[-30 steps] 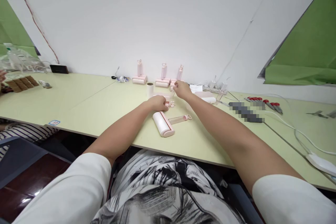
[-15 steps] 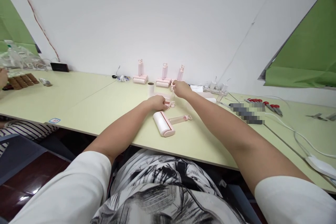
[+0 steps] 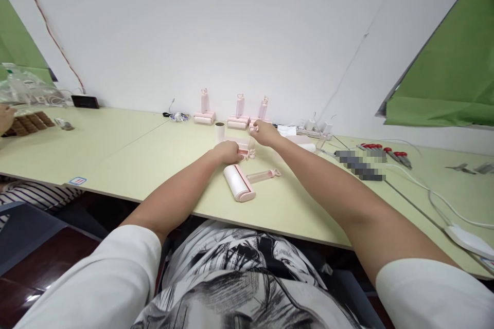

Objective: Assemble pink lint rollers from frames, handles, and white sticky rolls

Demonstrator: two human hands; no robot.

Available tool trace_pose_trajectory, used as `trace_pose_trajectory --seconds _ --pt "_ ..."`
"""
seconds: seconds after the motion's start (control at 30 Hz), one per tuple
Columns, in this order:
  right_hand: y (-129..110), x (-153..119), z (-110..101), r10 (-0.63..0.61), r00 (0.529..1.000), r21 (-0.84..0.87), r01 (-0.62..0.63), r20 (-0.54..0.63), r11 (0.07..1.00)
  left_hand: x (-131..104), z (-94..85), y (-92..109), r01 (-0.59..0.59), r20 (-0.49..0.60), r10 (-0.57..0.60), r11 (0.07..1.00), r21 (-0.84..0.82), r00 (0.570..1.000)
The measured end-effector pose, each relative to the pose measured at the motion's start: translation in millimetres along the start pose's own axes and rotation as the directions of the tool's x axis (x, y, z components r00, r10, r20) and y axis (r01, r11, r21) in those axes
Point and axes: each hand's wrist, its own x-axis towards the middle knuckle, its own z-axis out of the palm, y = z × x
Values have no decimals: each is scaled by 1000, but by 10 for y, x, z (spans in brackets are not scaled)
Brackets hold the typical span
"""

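Note:
On the table in front of me lies a pink lint roller point(image 3: 240, 184) with a white sticky roll and a clear pink handle. Behind it, my left hand point(image 3: 227, 152) is closed around a pink lint roller frame point(image 3: 244, 153) with a ring-shaped end; its fingers hide part of it. My right hand point(image 3: 266, 132) is pinched just above and to the right. A clear, faint piece shows below its fingertips, too indistinct to name. A white paper roll point(image 3: 219, 132) with a brown core stands upright beyond my left hand.
Three pink lint rollers stand along the wall, including one point(image 3: 204, 105) at the left. White rolls point(image 3: 306, 145) lie right of my right hand. Farther right are red-handled tools point(image 3: 371, 148), a blurred dark object point(image 3: 358, 165) and white cables. Another person's hand point(image 3: 5, 118) is at far left.
The view has shifted slightly. Both hands stay in nearly the same place, with the left still on the frame and the right still pinched. The lint roller in front has not moved.

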Motion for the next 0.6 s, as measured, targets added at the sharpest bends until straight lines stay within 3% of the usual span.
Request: trace_pose_trajectory --seconds 0.2,0.4,0.6 --pt "-12 -256 -44 -23 983 20 27 -183 999 45 35 0 7 -14 -8 1000 -5 1000" --pt "-14 -476 84 -108 993 -49 110 49 993 82 56 4 40 -41 -40 999 -5 998" --pt "-60 -517 209 -98 989 -44 104 110 994 101 68 -6 56 -60 -57 998 -7 997"
